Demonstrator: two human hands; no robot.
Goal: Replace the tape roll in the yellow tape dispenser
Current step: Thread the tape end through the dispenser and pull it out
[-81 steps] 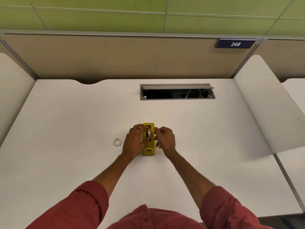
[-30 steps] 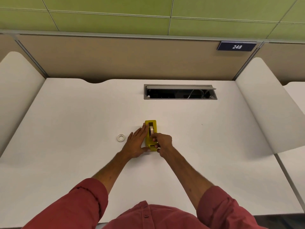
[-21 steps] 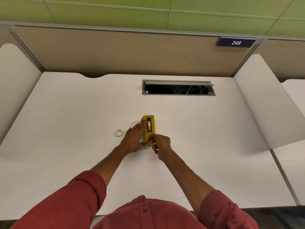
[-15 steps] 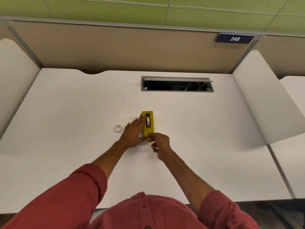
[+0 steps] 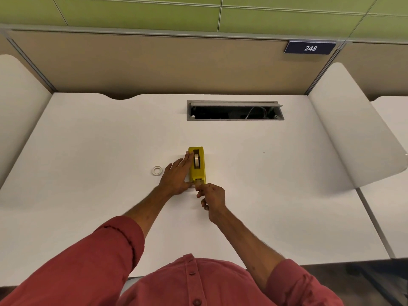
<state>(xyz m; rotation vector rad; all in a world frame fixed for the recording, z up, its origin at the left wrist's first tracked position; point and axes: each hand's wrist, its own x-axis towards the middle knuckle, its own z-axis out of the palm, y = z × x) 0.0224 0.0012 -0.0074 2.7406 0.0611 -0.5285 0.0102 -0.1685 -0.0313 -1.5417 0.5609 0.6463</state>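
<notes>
The yellow tape dispenser (image 5: 202,171) lies lengthwise on the white desk (image 5: 265,184). A tape roll (image 5: 196,161) sits upright in its slot. My left hand (image 5: 176,176) lies flat against the dispenser's left side, fingers stretched along it and thumb at the near end, bracing it. My right hand (image 5: 212,196) is at the dispenser's near end, thumb and forefinger pinched on the end of the tape by the cutter. A small empty white tape core (image 5: 157,170) lies flat on the desk, left of my left hand and apart from it.
An open grey cable hatch (image 5: 235,118) is set into the desk behind the dispenser. White curved side dividers stand at the right (image 5: 353,133) and left (image 5: 19,102). A beige partition with a "248" sign (image 5: 310,48) closes the back.
My right hand has come off the roll and down to the dispenser's near end, pinching the tape there. My left hand has flattened against the dispenser's side.
</notes>
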